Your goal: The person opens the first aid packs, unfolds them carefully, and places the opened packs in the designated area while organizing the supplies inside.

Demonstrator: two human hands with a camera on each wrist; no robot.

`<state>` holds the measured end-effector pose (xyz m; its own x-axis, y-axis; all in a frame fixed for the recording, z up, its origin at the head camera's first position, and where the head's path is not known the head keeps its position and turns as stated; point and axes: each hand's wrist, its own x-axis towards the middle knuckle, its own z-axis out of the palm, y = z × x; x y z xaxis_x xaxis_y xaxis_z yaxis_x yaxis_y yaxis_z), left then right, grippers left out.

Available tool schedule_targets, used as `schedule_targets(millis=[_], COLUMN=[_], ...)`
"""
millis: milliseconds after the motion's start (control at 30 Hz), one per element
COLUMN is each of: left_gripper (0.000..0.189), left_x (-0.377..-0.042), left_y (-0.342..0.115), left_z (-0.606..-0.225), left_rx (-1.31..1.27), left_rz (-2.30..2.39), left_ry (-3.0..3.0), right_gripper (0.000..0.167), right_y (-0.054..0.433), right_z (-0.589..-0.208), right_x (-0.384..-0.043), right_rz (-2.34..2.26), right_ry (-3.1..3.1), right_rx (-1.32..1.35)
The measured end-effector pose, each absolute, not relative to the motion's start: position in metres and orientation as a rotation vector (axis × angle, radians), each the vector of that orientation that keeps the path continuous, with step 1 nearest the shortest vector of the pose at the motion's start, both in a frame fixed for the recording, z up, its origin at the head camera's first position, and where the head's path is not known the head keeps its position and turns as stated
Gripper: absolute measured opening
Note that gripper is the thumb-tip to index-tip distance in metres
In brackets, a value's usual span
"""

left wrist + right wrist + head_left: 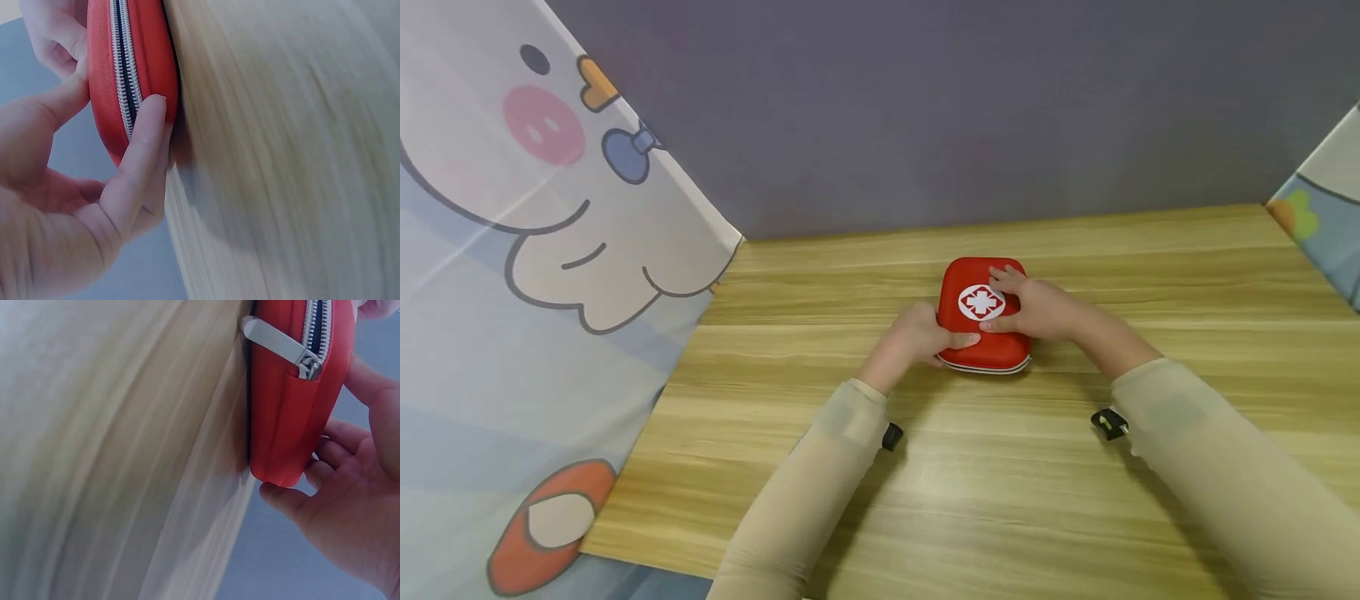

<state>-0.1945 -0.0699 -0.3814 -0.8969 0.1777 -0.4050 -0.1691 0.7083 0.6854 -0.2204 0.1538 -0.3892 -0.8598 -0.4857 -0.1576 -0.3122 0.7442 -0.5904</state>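
Note:
A red first aid case (pixel 973 271) with a white cross emblem lies flat on the wooden table (pixel 820 283). My left hand (pixel 920 332) grips its left side, thumb across the lid; in the left wrist view a finger (pixel 140 144) lies against the zippered side. At the opposite side my right hand (pixel 1041 308) holds the case, thumb and fingers spread over the lid. A silver zipper pull (pixel 275 340) sticks out near one corner in the right wrist view. Two rows of zipper teeth (pixel 122 62) run along the side, with a dark strip between them.
Behind the table stands a grey wall panel (pixel 925 108). Cartoon-printed cloth (pixel 625 242) hangs along the left edge, and more printed cloth (pixel 1326 221) shows at the far right. Small black devices (pixel 1108 423) sit at both wrists.

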Motion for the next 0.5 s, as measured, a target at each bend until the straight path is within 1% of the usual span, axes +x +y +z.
schedule_targets(millis=[500], left_gripper=[0.042], left_x=[-0.1966], left_y=[-0.0726], left_z=[-0.3846], left_rx=[0.015], left_rz=[1.092], left_ry=[2.437], right_gripper=[0.088], right_y=[0.1546], right_z=[-0.3913], right_x=[-0.2218], right_rz=[-0.858], right_ry=[2.630], right_rx=[-0.625])
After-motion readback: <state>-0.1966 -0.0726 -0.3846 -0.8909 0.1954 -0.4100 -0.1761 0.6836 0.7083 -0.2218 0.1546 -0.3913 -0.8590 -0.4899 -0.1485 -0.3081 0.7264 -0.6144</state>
